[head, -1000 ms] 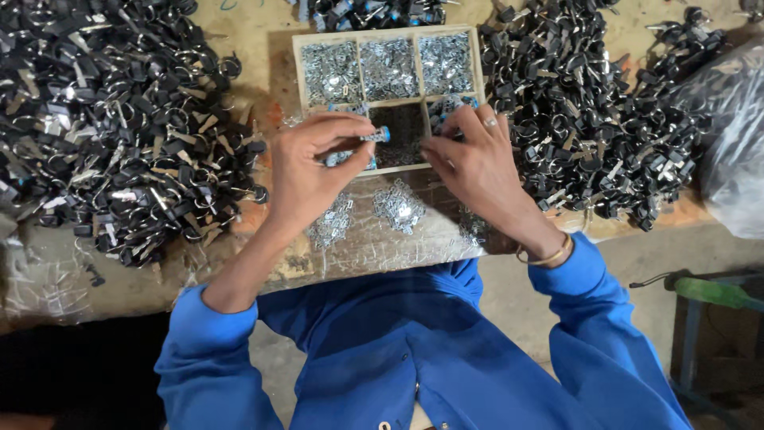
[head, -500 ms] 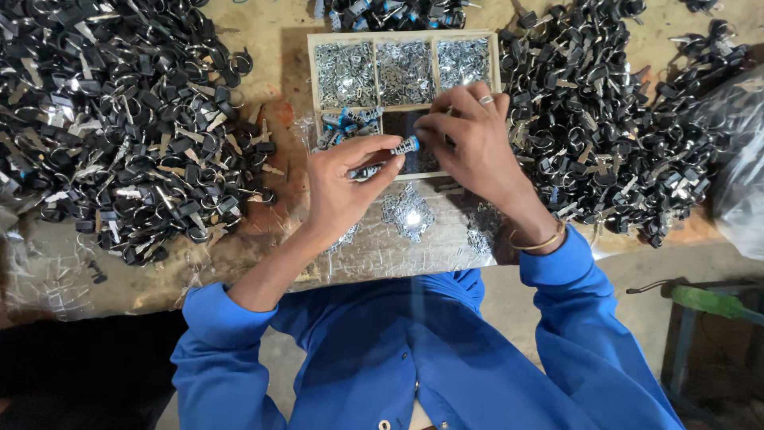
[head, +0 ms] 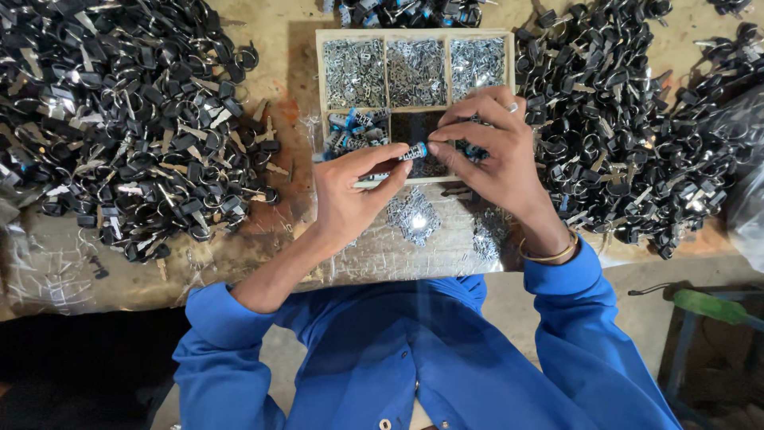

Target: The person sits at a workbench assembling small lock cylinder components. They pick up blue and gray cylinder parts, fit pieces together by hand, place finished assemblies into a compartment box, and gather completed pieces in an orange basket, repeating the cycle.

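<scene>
Left hand and right hand jointly pinch one small blue-tipped cylinder above the compartment tray; large key piles remain unprocessed.

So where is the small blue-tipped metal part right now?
In the head view, centre: the part is pinched between the left hand and right hand, above the tray's lower compartments.

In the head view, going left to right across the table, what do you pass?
Left heap of black-headed keys → left hand → small blue-tipped cylinder pinched between both hands → right hand → right heap of black-headed keys → green-handled tool off the table edge.
</scene>
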The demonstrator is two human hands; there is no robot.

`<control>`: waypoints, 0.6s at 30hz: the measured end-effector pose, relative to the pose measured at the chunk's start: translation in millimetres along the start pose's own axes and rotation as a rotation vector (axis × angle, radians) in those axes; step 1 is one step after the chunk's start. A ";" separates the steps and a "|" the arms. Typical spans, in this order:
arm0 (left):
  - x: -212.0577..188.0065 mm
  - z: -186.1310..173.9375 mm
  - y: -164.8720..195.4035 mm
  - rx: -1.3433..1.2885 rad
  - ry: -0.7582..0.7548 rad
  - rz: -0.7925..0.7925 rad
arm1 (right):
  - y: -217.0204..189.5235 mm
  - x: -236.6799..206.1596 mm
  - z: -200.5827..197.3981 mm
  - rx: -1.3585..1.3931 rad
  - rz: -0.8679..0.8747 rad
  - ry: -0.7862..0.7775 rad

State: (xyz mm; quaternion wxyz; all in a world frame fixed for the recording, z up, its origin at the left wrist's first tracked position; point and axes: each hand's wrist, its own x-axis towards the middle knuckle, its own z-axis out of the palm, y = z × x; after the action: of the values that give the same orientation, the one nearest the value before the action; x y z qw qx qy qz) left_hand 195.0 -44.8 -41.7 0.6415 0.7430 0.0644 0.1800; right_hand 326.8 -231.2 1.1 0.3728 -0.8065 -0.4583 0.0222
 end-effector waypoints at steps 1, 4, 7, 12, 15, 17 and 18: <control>0.0 0.3 -0.6 -0.015 0.000 0.003 | 0.1 0.1 -0.3 -0.084 -0.043 -0.014; -0.3 1.9 -2.5 -0.042 -0.001 0.009 | 0.3 0.7 -0.3 -0.228 -0.137 -0.070; -2.1 3.1 -4.2 -0.027 0.000 0.011 | -0.4 0.1 0.3 -0.140 -0.114 -0.121; -2.6 3.9 -6.5 -0.001 0.007 0.023 | -4.5 -3.7 -1.1 -0.018 -0.061 -0.098; -2.7 4.5 -6.5 0.015 0.022 0.048 | -7.0 -4.7 -0.2 -0.341 -0.164 -0.037; -4.1 4.1 -6.0 0.005 0.011 0.043 | -7.0 -3.6 0.4 -0.400 -0.166 -0.097; -4.9 4.2 -5.9 0.000 0.004 0.040 | -7.0 -3.0 0.7 -0.429 -0.166 -0.127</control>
State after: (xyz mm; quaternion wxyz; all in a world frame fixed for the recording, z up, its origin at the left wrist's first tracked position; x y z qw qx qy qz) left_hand 192.7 -49.3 -48.9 0.6375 0.7437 0.0508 0.1945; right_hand 319.7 -230.9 4.0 0.1637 -0.8237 -0.5400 -0.0559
